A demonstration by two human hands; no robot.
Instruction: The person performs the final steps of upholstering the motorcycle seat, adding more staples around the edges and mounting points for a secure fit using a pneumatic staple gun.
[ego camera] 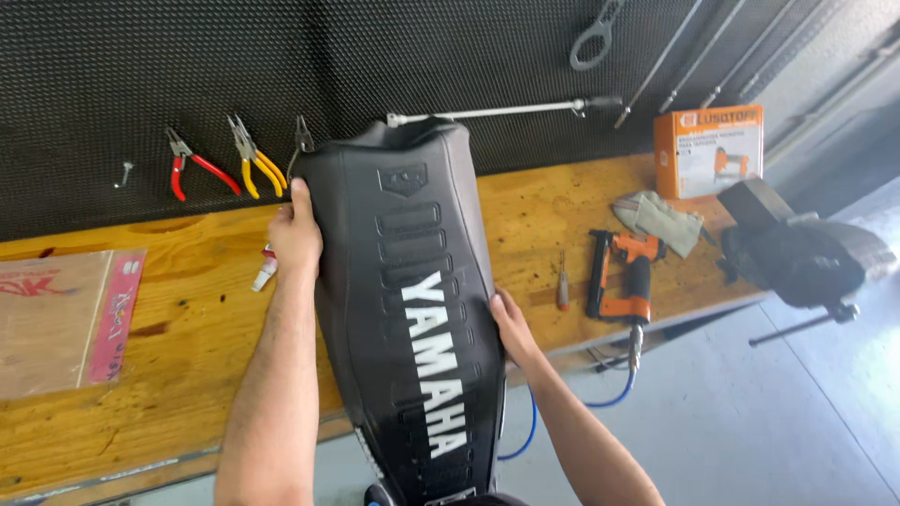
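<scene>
Seat cover [412,300], black with white lettering, held upright over the counter [187,319] edge at centre. My left hand [295,234] grips its edge at 10 o'clock, my right hand [511,328] presses the edge at 4. Orange nail gun [623,276] lies at 3 o'clock

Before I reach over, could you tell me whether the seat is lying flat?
No, the seat is held tilted up off the workbench.
</scene>
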